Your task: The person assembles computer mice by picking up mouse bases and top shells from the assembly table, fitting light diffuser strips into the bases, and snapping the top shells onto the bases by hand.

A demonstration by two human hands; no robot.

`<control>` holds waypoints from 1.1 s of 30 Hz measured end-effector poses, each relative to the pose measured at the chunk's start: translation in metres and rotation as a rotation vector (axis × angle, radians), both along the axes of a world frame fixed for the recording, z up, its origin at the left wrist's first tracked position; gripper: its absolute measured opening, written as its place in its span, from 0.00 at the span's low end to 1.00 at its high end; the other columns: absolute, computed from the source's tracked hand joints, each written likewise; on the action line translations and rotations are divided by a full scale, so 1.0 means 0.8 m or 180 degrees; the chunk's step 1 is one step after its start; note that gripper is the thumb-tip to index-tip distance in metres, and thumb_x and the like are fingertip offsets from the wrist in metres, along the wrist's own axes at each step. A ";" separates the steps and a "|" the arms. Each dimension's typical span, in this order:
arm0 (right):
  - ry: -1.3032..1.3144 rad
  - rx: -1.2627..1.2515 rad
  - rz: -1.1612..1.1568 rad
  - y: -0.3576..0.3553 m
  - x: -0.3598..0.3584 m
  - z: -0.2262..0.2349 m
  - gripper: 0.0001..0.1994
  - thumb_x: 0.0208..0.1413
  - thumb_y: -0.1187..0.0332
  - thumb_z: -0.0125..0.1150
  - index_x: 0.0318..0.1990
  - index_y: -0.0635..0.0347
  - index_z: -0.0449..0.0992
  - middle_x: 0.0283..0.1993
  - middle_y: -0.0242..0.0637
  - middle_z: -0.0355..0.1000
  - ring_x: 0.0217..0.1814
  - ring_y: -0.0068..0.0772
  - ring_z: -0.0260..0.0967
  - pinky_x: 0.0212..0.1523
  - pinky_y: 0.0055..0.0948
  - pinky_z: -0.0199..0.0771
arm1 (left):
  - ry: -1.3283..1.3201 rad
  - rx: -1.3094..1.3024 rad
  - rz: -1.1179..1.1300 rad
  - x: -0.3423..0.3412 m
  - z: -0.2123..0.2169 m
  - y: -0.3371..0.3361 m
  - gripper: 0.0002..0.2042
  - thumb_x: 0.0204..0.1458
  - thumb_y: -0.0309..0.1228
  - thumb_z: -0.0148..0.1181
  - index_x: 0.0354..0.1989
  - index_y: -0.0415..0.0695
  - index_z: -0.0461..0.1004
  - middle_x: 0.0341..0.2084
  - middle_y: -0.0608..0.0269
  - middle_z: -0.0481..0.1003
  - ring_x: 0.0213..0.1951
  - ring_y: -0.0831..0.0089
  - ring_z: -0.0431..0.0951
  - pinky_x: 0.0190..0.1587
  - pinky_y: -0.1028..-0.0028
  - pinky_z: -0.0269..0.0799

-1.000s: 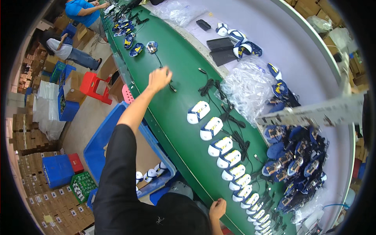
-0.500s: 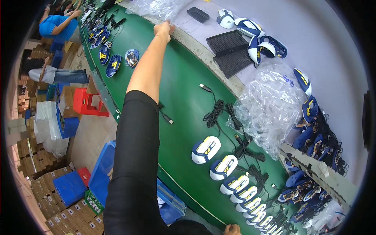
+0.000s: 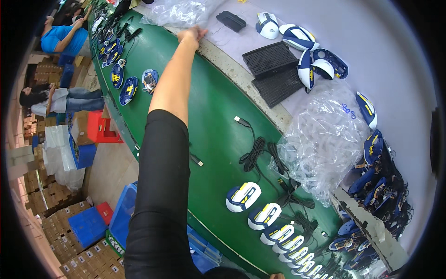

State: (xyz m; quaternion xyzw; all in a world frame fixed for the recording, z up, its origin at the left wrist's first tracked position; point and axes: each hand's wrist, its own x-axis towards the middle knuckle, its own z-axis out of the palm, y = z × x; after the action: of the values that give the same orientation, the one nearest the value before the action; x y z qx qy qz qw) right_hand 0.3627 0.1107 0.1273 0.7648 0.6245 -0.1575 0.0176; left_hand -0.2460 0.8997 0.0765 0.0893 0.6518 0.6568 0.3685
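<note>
I cannot tell whether my left fingers (image 3: 196, 32), upper centre beside a crumpled clear plastic bag (image 3: 179, 12), or my cropped right hand (image 3: 277, 276) grip anything; my black sleeve (image 3: 160, 186) hides some green desk (image 3: 218, 107).

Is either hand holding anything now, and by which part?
Cannot be told: the left hand is by the edge of the upper clear plastic, its grip unclear; the right hand is mostly out of frame.

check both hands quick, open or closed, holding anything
Left hand: near the clear plastic; grip cannot be told.
Right hand: only a sliver shows; grip cannot be told.
</note>
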 end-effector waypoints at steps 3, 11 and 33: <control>-0.0011 -0.0015 -0.0057 0.002 0.001 0.003 0.05 0.49 0.67 0.63 0.29 0.57 0.76 0.30 0.41 0.74 0.32 0.49 0.71 0.34 0.43 0.74 | 0.0208 -0.0195 -0.0591 0.025 -0.004 0.008 0.06 0.58 0.21 0.52 0.39 0.27 0.68 0.36 0.46 0.76 0.33 0.62 0.83 0.22 0.80 0.72; 0.0283 -0.1189 -0.0696 0.044 -0.012 0.026 0.10 0.52 0.62 0.60 0.30 0.61 0.76 0.31 0.48 0.73 0.31 0.53 0.70 0.34 0.44 0.71 | 0.2529 -0.0647 -0.1689 0.104 -0.010 0.047 0.10 0.52 0.29 0.57 0.24 0.36 0.78 0.20 0.58 0.79 0.20 0.76 0.76 0.22 0.74 0.69; 0.0005 -0.0819 -0.0504 0.048 -0.023 0.030 0.12 0.54 0.62 0.56 0.27 0.61 0.75 0.30 0.47 0.73 0.32 0.53 0.71 0.34 0.45 0.72 | 0.1013 -0.0781 -0.0639 -0.056 0.002 -0.062 0.27 0.40 0.41 0.75 0.41 0.31 0.73 0.35 0.54 0.75 0.37 0.63 0.76 0.41 0.66 0.73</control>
State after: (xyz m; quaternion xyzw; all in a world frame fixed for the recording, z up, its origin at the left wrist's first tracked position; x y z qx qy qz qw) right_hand 0.3444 0.1495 0.1516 0.8029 0.5369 -0.2378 0.1025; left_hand -0.2905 0.8500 0.0781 0.2107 0.7646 0.5102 0.3326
